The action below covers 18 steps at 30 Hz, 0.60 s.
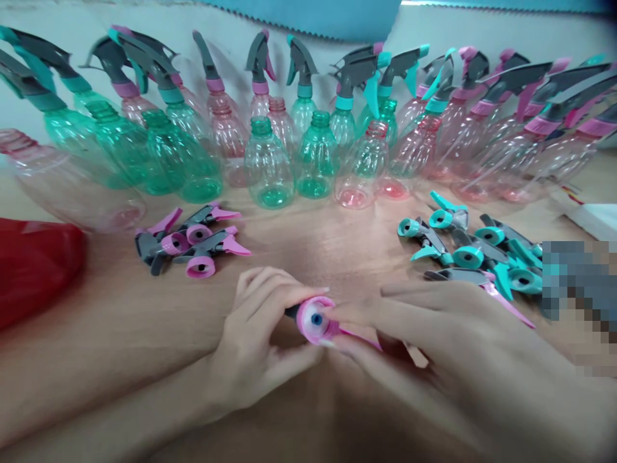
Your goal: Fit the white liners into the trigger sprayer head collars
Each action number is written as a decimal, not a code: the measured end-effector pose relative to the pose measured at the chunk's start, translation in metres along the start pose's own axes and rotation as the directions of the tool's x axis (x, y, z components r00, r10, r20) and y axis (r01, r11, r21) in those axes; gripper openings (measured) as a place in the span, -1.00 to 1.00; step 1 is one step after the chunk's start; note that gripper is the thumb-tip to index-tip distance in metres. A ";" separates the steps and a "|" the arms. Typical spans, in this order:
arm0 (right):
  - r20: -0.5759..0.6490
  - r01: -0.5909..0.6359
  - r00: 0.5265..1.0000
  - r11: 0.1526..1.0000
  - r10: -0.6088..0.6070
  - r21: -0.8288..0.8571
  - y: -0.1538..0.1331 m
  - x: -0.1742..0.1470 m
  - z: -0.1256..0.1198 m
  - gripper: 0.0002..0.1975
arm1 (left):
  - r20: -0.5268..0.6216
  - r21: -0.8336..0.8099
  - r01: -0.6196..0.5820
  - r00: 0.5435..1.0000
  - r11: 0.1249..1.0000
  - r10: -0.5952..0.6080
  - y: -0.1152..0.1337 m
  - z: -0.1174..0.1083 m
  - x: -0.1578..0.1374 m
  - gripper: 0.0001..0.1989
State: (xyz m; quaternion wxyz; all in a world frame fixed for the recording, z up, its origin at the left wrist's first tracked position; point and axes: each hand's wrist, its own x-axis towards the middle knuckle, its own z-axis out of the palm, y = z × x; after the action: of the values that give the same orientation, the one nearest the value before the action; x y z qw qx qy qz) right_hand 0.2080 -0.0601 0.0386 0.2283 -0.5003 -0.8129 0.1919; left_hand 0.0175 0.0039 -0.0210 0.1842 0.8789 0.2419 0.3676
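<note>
Between my hands is a pink and grey trigger spray head point(317, 329), its round pink collar turned up toward me and a dark hole in its middle. My left hand point(253, 341) pinches the collar from the left, with fingers above and thumb below. My right hand point(448, 341) closes on its right side, index fingertip at the collar's rim and thumb underneath. The pink trigger sticks out to the right, partly behind the right hand. Loose pink spray heads point(200, 267) lie beyond my left hand. Turquoise spray heads point(467, 257) lie beyond my right.
Clear green bottles point(183, 161) and pink bottles point(359, 167) stand in rows at the back, some open-necked, others with spray heads on. A larger pinkish bottle point(72, 180) is at the left. A red object point(38, 270) sits at the left edge of the wooden table point(120, 347).
</note>
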 end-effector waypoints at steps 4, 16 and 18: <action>0.138 -0.121 0.984 0.991 0.111 0.061 -0.003 -0.006 0.000 -0.67 | -0.034 0.008 0.015 0.999 1.000 -0.015 0.001 0.000 0.000 -0.80; 0.274 -0.262 0.951 0.842 0.143 0.471 -0.004 0.001 -0.006 -0.72 | -0.055 0.010 0.007 0.998 1.000 -0.006 -0.002 -0.001 -0.004 -0.80; 0.302 -0.272 0.944 0.839 0.136 0.472 -0.003 -0.001 -0.005 -0.72 | -0.048 -0.018 0.023 0.999 1.000 -0.024 -0.002 -0.002 -0.004 -0.78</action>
State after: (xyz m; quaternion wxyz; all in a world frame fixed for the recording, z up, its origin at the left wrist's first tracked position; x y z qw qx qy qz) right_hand 0.2092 -0.0613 0.0444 0.2229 -0.4779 -0.6975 0.4851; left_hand 0.0131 0.0039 -0.0233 0.1902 0.8653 0.2536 0.3883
